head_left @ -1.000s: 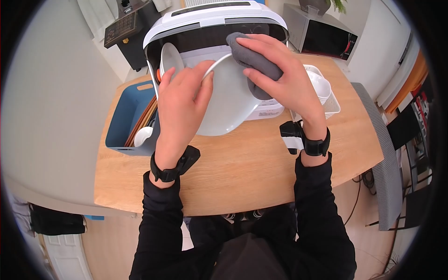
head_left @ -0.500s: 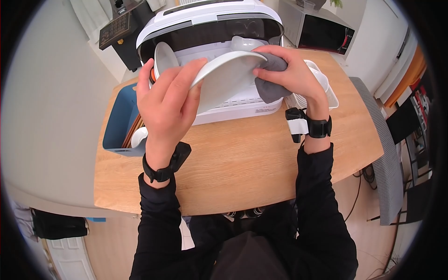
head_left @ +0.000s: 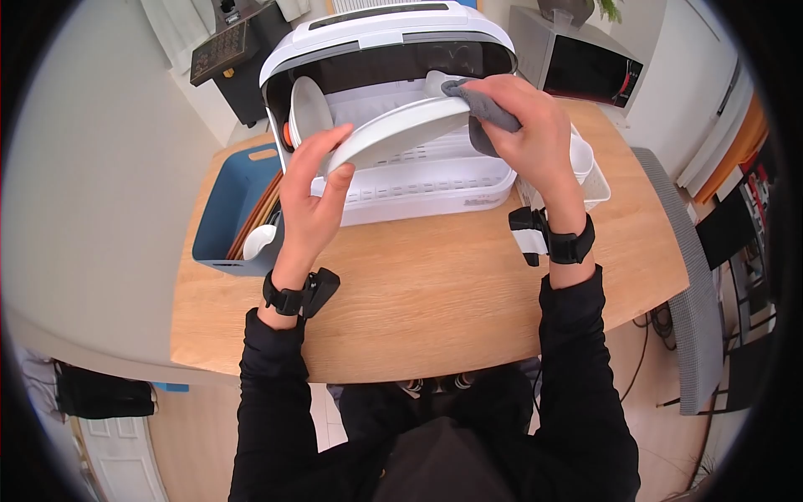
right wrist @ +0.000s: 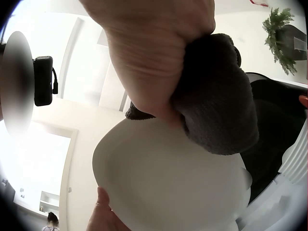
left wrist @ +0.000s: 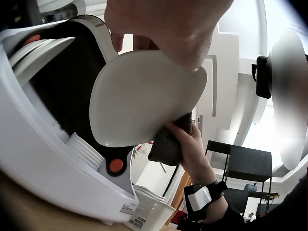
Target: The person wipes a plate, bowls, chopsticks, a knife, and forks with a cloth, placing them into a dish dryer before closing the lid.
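A white plate (head_left: pixel 401 134) is tilted in the air in front of an open-lidded white dish cabinet (head_left: pixel 401 211). My left hand (head_left: pixel 311 192) pinches its left edge between thumb and fingers. At the opposite edge, my right hand (head_left: pixel 539 134) grips a dark grey cloth (head_left: pixel 489 113) folded against the rim. In the left wrist view the right thumb lies along the plate (left wrist: pixel 139 101), with the cloth (left wrist: pixel 166 150) bunched under the hand. The cloth (right wrist: pixel 219 101) covers part of the rim in the right wrist view.
Inside the cabinet, white plates (head_left: pixel 309 109) stand at the left and a white dish (head_left: pixel 435 82) at the back right. A blue bin (head_left: pixel 213 201) holds chopsticks (head_left: pixel 258 213) and a white spoon (head_left: pixel 259 241). White bowls (head_left: pixel 581 159) sit in a white basket (head_left: pixel 598 191) at the right.
The plate has tipped from facing me to nearly edge-on. My right hand has brought the cloth from over the plate's upper right to its right rim; my left hand still holds the left edge.
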Motion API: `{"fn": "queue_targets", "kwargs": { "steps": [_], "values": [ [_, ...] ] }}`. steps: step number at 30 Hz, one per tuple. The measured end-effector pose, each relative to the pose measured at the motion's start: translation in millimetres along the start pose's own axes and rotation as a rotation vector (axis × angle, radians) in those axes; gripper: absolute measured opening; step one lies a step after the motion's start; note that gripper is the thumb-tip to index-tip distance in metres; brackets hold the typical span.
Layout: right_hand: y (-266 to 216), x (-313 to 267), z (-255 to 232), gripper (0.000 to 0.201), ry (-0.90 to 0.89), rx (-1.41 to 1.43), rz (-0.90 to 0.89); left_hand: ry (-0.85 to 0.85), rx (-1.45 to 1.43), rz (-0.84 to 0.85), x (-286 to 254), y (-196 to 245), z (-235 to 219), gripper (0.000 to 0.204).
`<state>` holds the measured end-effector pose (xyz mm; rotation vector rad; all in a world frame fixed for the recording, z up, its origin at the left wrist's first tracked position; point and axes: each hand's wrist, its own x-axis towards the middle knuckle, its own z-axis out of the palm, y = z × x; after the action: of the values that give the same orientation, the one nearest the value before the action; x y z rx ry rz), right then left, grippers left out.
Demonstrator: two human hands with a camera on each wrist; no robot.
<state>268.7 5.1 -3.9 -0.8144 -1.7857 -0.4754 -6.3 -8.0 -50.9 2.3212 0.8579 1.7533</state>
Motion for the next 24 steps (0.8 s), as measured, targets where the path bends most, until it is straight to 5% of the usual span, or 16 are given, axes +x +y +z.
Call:
{"fn": "queue_targets", "kwargs": {
  "steps": [3, 6, 9, 13, 14, 17, 24],
  "values": [
    [1.3, 2.2, 2.0, 0.028, 0.084, -0.066, -0.050, -0.113, -0.206, -0.197, -2.7, -11.1, 2.2, 0.053],
    [1.1, 0.5, 3.8, 0.029, 0.131, -0.130, -0.053, -0.032, -1.080, -0.745, -1.7, -8.9, -0.9, 0.074],
    [2.8, -10.9, 10.1, 0.033, 0.140, -0.180, -0.097, 0.102, -1.243, -1.121, 13.0, -8.2, -7.0, 0.091],
    [-6.3, -23.7, 12.9, 0.038, 0.128, -0.224, -0.160, 0.022, -1.379, -1.250, 5.3, -29.3, 11.6, 0.063],
    [-7.5, -26.9, 13.1, 0.039, 0.114, -0.229, -0.179, 0.073, -1.329, -1.217, 0.6, -29.8, 16.9, 0.039],
    [-2.3, -30.5, 16.0, 0.038, 0.036, -0.196, -0.233, 0.135, -1.278, -1.335, -0.6, -26.1, 22.3, 0.027],
    [-6.0, -25.8, -19.1, 0.042, -0.444, 0.161, 0.109, 0.114, -1.160, -1.230, -15.5, -25.6, 17.7, 0.048]
  ]
}}
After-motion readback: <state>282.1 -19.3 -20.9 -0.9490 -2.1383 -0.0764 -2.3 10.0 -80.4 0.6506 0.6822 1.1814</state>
